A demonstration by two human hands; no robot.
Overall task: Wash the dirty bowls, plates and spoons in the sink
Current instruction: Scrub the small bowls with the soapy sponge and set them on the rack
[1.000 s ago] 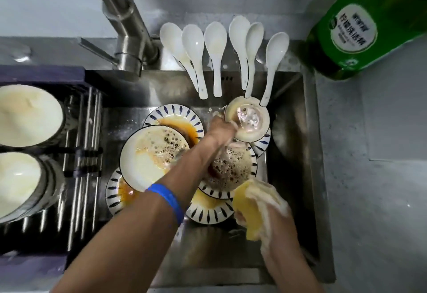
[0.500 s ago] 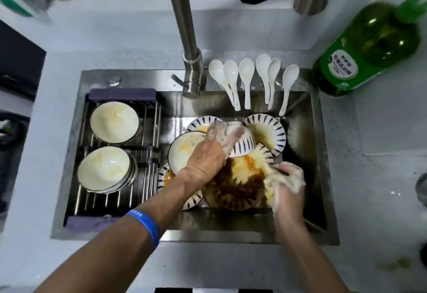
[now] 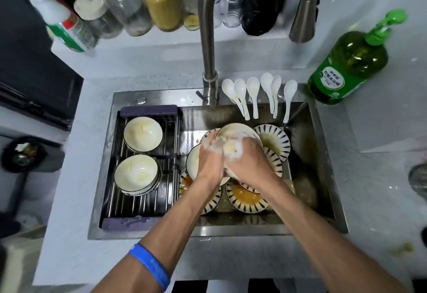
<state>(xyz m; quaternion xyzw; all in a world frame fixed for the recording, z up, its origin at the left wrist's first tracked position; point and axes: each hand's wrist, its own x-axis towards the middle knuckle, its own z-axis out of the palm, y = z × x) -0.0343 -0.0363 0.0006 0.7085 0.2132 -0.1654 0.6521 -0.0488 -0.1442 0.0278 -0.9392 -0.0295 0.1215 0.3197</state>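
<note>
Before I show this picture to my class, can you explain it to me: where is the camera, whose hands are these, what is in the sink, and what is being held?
There is no machine here. A person wears a camera on the head, so the view looks down over their own two arms. The left hand, its arm wearing a blue wristband, steadies a white bowl over the steel sink. The right hand presses a soapy yellow sponge into it. Under them lie sauce-stained plates with blue-striped rims. On the wire rack at the left sit cream bowls. Six white ceramic spoons lean on the back rim, beside the tall steel tap. A green pump bottle of dish soap stands on the counter.
</note>
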